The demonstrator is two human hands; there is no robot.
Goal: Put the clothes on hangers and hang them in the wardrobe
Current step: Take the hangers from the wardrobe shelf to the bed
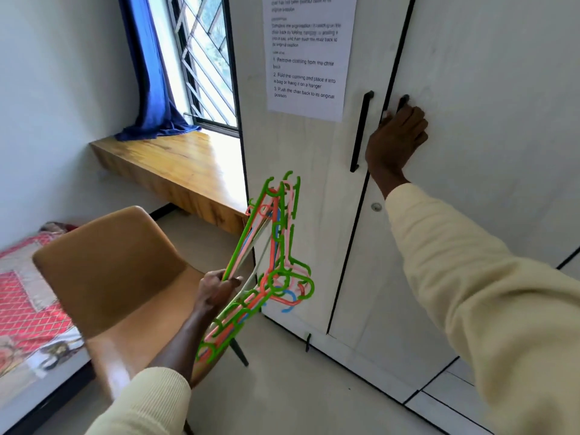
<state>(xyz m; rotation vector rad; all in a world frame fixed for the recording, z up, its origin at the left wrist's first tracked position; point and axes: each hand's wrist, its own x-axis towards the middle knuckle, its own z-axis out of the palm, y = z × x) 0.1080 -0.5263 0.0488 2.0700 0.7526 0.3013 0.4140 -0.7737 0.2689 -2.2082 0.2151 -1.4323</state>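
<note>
Our right hand point(396, 139) curls round the right door handle point(403, 103) of the closed wardrobe point(489, 120); our left hand point(216, 290) grips a bundle of hangers point(276, 271) beside the chair point(116, 271). We should pull steadily, keeping the hangers clear of the swinging door. No clothes show.

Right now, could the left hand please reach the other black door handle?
Probably not freely: the left hand grips a bundle of hangers low beside the chair, while the free handle sits higher, next to the right hand.
</note>
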